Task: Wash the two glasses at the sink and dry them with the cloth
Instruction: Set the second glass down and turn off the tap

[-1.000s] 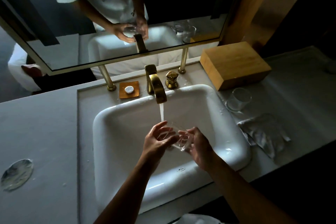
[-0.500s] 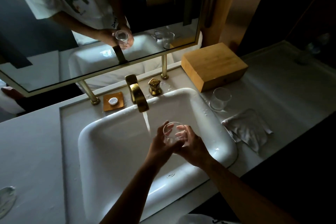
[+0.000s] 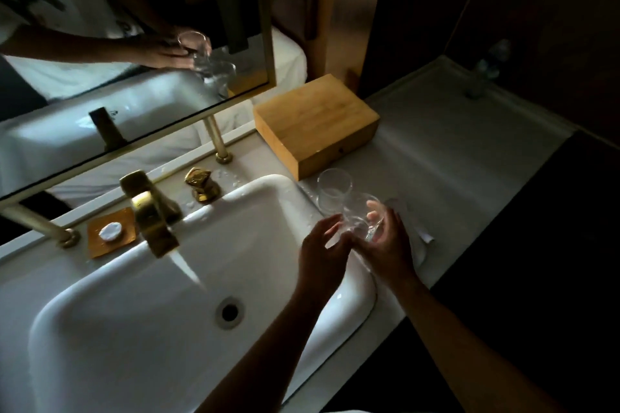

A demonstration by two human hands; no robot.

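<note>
My right hand (image 3: 385,245) holds a clear glass (image 3: 360,216) over the right rim of the white sink (image 3: 355,305). My left hand (image 3: 322,251) is just left of that glass, fingers spread, at most grazing it. A second clear glass (image 3: 333,191) stands upright on the counter right behind, in front of the wooden box. The pale cloth (image 3: 421,245) lies on the counter beyond my right hand and is mostly hidden by it. Water still runs from the gold tap (image 3: 151,211) into the basin.
A wooden box (image 3: 315,124) sits on the counter behind the glasses. A gold tap handle (image 3: 199,184) and a small orange dish with a white soap (image 3: 110,231) stand by the tap. The mirror (image 3: 134,43) hangs above on gold posts. The counter (image 3: 453,144) stretches right.
Both hands moved the glass right, out from beside the water stream, to the sink's right rim near the second glass. My left hand has loosened from the glass. The view has swung right.
</note>
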